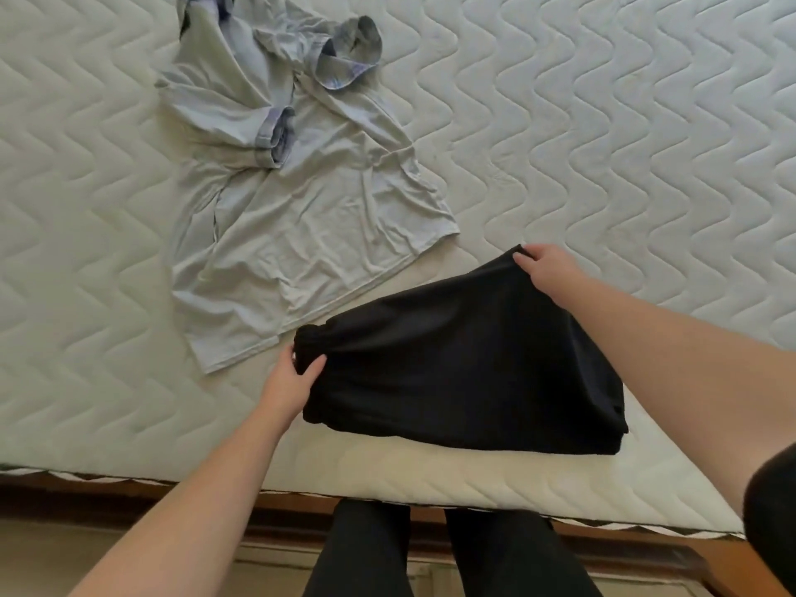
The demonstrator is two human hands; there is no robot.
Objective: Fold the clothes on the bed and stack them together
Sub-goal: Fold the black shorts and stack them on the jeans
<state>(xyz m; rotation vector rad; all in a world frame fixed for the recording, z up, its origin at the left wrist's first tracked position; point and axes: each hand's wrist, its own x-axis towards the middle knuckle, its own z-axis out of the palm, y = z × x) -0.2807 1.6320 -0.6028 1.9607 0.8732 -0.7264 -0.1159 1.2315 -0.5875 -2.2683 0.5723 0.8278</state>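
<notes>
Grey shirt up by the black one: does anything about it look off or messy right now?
Yes. The grey shirt lies unfolded, crumpled and askew on the mattress, one sleeve doubled over its chest and the collar bunched up. The left hand and right hand grip the black garment at opposite ends.

Folded black soft-knit garment, thick with stacked layers, lying near the front edge of the bed, its two upper corners lifted slightly and its right side showing layered edges. Crumpled pale grey-blue short-sleeved polo shirt with purple-tinged collar and cuffs, spread unfolded and wrinkled farther back, collar away, hem just beside the black garment's upper left corner.
</notes>
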